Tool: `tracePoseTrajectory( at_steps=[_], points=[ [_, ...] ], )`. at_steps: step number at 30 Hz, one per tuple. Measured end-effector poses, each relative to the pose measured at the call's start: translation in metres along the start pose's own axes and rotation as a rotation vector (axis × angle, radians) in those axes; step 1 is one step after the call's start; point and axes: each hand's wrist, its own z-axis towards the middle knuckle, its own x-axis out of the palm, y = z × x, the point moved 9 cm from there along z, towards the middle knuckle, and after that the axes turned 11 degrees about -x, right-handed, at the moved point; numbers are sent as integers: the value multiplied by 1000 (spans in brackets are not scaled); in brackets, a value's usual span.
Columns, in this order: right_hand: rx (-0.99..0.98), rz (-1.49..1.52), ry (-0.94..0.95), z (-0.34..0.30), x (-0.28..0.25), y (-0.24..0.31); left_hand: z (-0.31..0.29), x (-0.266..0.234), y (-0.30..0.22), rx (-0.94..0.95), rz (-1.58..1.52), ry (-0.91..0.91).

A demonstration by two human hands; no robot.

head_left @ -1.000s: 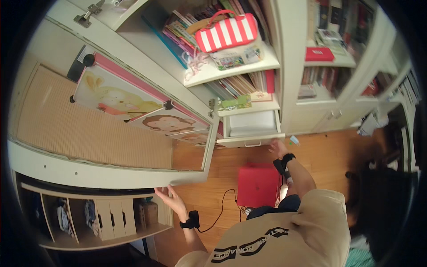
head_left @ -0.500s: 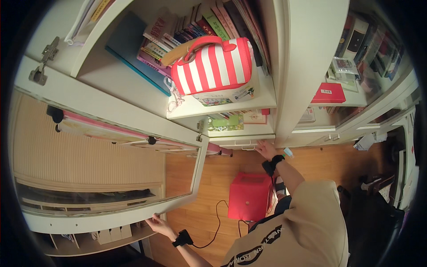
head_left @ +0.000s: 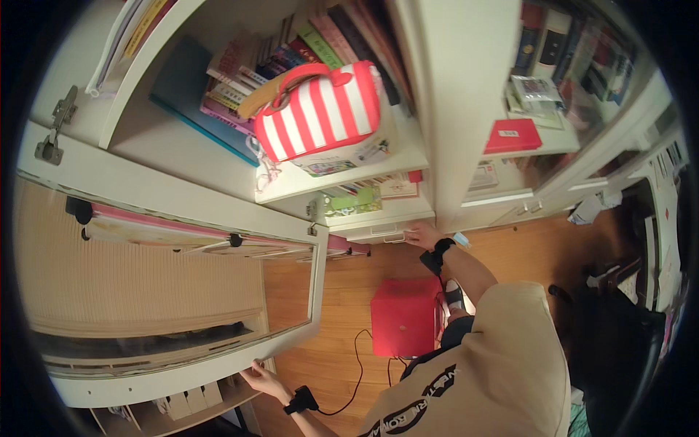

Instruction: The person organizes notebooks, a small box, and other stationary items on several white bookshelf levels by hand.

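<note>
One striped bag (head_left: 320,113): is sitting near the front edge of the upper shelf (head_left: 410,151).
Red box (head_left: 404,318): is standing on the floor (head_left: 306,349), before the drawer front (head_left: 368,234).
Glass door (head_left: 211,362): is standing ajar, screening part of the low cabinet (head_left: 226,403).
Left grip (head_left: 265,382): is touching the glass door's outer edge; whether pinching can't be made out.
Right grip (head_left: 424,235): is resting loosely spread at the drawer front's right end.

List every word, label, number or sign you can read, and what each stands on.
Beige shirt: dark lettering, partly readable; I won't copy printed words.
Red box in the right cabinet: pale label, too small to read.
Book spines on the upper shelf: print too small or blurred.
White door by the left hand, drawer by the right hand: no lettering visible.
</note>
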Motion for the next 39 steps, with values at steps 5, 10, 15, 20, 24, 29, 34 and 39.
tracePoseTrajectory(
  at_steps=[5,10,15,20,24,29,34,39],
  points=[
    [184,-267,32,-57,71,33,-29,-14,-13,-17,-50,89],
    [7,-386,-75,-94,18,86,-90,-11,-40,-36,-209,123],
    [138,-486,-287,-174,-52,152,-163,-5,-71,-42,-268,266],
    [-55,-397,-608,-242,-110,224,-239,29,-154,8,-331,434],
    [-192,-275,-614,-291,-126,260,-299,73,-212,293,-188,300],
    [-380,-370,-583,-391,-69,321,-322,139,-263,462,-375,362],
    [-427,-531,-672,-491,-91,350,-355,173,-309,641,-401,325],
    [-378,-558,-641,-519,-99,358,-345,199,-328,591,-373,511]
  ],
)
